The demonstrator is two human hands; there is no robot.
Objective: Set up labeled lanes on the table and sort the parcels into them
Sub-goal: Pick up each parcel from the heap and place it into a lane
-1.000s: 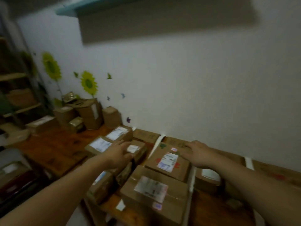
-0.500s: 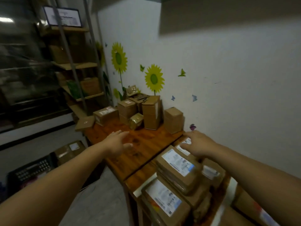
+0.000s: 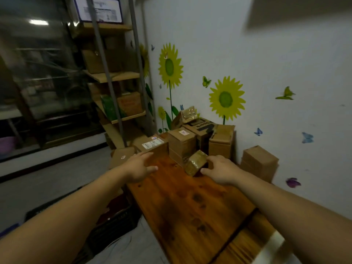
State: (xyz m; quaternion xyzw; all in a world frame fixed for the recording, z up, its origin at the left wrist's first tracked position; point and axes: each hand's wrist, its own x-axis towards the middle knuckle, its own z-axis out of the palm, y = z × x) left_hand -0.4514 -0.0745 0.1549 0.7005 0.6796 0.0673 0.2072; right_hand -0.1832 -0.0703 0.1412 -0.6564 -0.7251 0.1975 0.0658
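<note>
Right hand (image 3: 219, 171) spread, holding nothing yet, thumb and fingers bracketing the small tape-wrapped parcel (image 3: 196, 162), tilted against cartons (image 3: 182, 144) at the table's (image 3: 190, 210) far end; likely a pick. Left hand (image 3: 139, 167) open, empty, beside the labelled flat box (image 3: 152, 145).

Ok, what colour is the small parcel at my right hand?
Golden-brown and glossy, the small parcel; the head view shows it best.

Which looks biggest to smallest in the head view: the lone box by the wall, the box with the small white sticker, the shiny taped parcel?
1. lone box by the wall
2. box with the small white sticker, close behind; it sits farther off, so the gap is unsure
3. shiny taped parcel, clearly smallest
</note>
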